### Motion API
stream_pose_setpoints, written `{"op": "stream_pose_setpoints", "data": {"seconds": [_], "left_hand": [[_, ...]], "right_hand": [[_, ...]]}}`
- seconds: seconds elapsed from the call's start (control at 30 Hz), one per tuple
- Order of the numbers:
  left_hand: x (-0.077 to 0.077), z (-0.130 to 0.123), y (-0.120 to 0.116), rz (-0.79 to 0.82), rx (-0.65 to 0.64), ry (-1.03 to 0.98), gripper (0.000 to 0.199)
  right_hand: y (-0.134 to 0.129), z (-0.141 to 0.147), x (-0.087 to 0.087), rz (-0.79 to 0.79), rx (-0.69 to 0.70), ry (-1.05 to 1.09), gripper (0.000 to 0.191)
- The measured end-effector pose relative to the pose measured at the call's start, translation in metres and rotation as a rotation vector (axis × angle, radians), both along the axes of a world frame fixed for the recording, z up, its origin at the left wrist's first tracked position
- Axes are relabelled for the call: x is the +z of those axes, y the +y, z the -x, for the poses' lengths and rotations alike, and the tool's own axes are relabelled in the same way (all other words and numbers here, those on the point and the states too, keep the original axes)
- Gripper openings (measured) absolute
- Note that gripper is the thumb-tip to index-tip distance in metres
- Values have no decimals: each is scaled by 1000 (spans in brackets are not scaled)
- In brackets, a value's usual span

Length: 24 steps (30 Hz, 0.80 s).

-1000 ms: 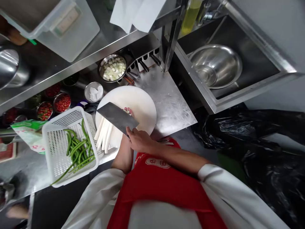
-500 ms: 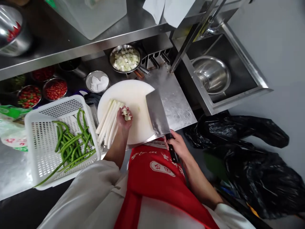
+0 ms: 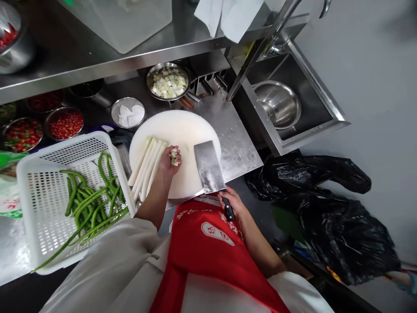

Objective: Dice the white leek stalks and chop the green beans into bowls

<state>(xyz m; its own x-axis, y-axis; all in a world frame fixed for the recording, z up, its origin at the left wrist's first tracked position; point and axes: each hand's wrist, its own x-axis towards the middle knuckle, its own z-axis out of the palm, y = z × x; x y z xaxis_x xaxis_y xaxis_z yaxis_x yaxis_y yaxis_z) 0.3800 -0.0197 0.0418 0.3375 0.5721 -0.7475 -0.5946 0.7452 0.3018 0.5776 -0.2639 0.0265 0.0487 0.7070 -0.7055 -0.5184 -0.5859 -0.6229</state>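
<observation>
A round white cutting board (image 3: 186, 130) lies on the steel counter. My left hand (image 3: 169, 161) is over it, its fingers curled round several pale cut vegetable pieces (image 3: 175, 157). Long white stalks (image 3: 148, 163) lie side by side on the board's left part, next to that hand. My right hand (image 3: 233, 203) grips the black handle of a cleaver (image 3: 210, 167), whose broad blade is over the board's right part. Behind the board, a steel bowl holds white-green chunks (image 3: 168, 83).
A white basket (image 3: 35, 195) of green beans (image 3: 94, 204) stands at left. Bowls of chopped red peppers (image 3: 65, 125) and white slices (image 3: 131, 115) are behind. A steel shelf (image 3: 107, 65) overhangs the back; a sink (image 3: 308, 102) and black bags (image 3: 345, 239) are at right.
The cleaver and my right hand have shifted slightly left, with the blade lower over the board. My left hand still holds the pieces. The whole view has shifted a little.
</observation>
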Motion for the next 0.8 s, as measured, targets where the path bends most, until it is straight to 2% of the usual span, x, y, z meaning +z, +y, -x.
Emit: {"op": "stream_pose_setpoints", "data": {"seconds": [0.07,0.13,0.27,0.4,0.47,0.57,0.67,0.8], "left_hand": [[-1,-1,2,-50,-78,138,8],[-5,-3,4,-170,-167,383,11],[-14,-14,14,-425,-380,830,9],[-13,-28,23,-662,-677,1279,7],[-8,-39,23,-740,-763,1482,15],[1,-56,18,-783,-830,1716,25],[14,-72,16,-796,-914,1819,30],[37,-97,17,-754,-1221,1994,37]], "right_hand": [[14,3,3,-33,44,8,26],[19,1,7,-57,44,12,24],[2,-20,15,-85,-48,2,23],[-37,-49,19,-100,-129,-17,24],[-57,-62,18,-112,-162,-28,24],[-89,-80,12,-125,-237,-43,23],[-125,-103,7,-130,-316,-53,23],[-188,-152,5,-132,-434,-87,20]]}}
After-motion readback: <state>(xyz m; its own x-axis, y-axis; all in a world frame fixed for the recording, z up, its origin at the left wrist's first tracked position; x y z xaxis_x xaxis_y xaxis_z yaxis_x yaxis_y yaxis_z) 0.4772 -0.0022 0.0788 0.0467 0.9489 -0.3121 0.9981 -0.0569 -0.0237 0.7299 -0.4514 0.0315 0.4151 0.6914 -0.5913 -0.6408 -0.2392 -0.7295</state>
